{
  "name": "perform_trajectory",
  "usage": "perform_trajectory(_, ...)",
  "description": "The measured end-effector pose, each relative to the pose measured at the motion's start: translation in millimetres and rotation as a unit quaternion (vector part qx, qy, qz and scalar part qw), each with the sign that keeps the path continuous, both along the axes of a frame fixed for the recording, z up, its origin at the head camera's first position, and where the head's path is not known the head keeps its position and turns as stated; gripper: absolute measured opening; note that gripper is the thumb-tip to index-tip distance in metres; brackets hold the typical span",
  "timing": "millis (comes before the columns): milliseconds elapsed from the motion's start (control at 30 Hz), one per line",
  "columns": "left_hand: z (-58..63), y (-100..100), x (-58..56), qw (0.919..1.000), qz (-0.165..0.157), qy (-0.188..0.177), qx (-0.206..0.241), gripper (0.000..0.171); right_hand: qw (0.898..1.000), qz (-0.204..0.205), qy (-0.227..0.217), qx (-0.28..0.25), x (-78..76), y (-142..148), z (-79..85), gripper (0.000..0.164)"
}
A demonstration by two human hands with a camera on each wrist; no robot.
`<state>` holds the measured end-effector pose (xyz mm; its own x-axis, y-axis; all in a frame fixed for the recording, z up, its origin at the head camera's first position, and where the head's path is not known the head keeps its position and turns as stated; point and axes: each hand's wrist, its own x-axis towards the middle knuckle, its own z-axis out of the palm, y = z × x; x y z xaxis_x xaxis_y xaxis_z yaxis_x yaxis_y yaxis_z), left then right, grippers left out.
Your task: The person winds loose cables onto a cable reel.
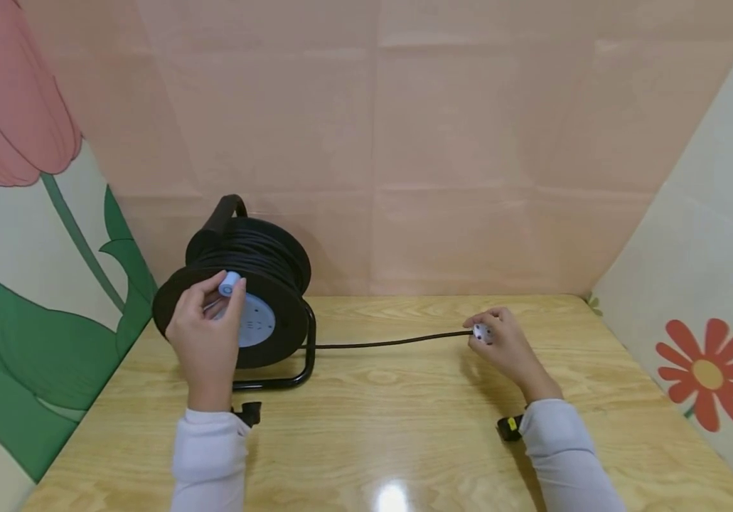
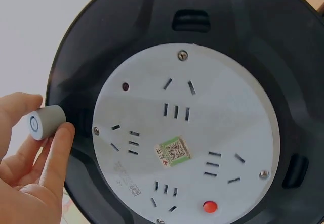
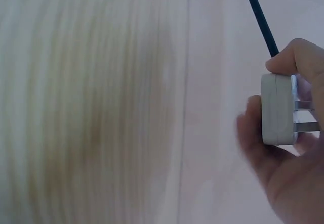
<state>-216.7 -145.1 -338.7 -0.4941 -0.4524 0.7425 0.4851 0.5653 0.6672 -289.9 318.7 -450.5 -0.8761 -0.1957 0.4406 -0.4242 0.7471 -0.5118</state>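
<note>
A black cable reel (image 1: pixel 286 334) stands on the left of the table, wound with black cable. On its front flange is a grey socket panel (image 2: pixel 230 107) with several outlets and a red button (image 2: pixel 210 207). My left hand (image 1: pixel 207 348) pinches the reel's grey crank knob (image 2: pixel 49 122) between thumb and fingers, near the flange's edge. Off to the right, my right hand (image 1: pixel 510 352) grips a white plug (image 3: pixel 277 110), its metal prongs (image 3: pixel 306 127) facing the palm. From the plug a stretch of black cable (image 1: pixel 392 343) runs nearly straight across to the reel.
The reel's tubular stand (image 1: pixel 270 385) rests on the wooden table (image 1: pixel 366 427), with a carry handle (image 1: pixel 219 217) on top. A pink backdrop (image 1: pixel 443 142) rises behind the table. Flower-printed panels flank both sides.
</note>
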Motion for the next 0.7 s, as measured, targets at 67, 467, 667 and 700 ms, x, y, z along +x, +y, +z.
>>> perform_trajectory(67,0.4,2.6,0.6,0.9999,-0.007,0.001,-0.007,0.032,1.000,-0.007,0.003,0.009,0.7,-2.1,-0.8,0.022)
perform_trajectory(467,1.3,16.6,4.8,0.9977,-0.024,-0.003,-0.064,0.028,1.000,-0.006,0.005,0.001,-1.2,-20.3,-0.2,0.036)
perform_trajectory(667,-2.3,18.5,4.5,0.9960,-0.032,0.000,-0.084,0.027,1.000,0.001,0.011,0.022,0.6,-26.7,-0.9,0.032)
perform_trajectory(700,-2.8,18.7,4.5,0.9957,-0.034,-0.001,-0.086,0.027,1.000,0.004,0.011,0.027,1.2,-28.1,-0.9,0.030)
